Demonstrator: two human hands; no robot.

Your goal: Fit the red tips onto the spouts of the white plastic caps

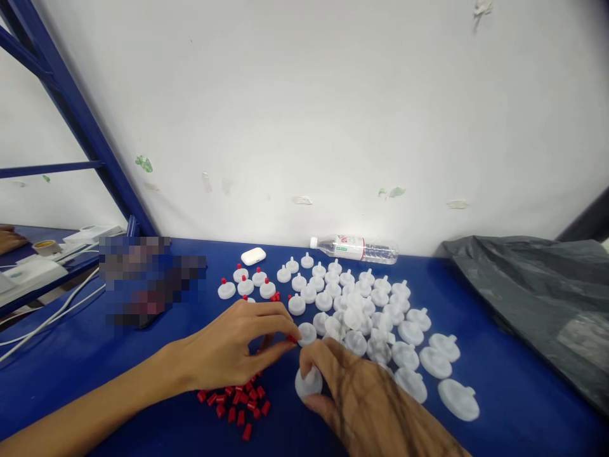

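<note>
My left hand (247, 339) is closed in a pinch on a small red cap (292, 341), only partly visible between thumb and forefinger. Close beside it, my right hand (347, 387) grips a white round lid with a short spout (308, 384) between thumb and fingers. The spout of that lid is hidden behind the fingers. Loose red caps (241, 417) lie in a pile below my left hand. Many white spouted lids (404, 355) spread out behind and to the right of my right hand. Several lids with red-tipped spouts (245, 285) stand beyond my left hand.
A clear plastic bottle (375, 252) lies along the wall, right of a white oval case (253, 256). Dark plastic sheeting (533, 304) covers the right edge of the blue table. At left are white cables (52, 324), a blue frame (80, 120) and a pixelated item (152, 289).
</note>
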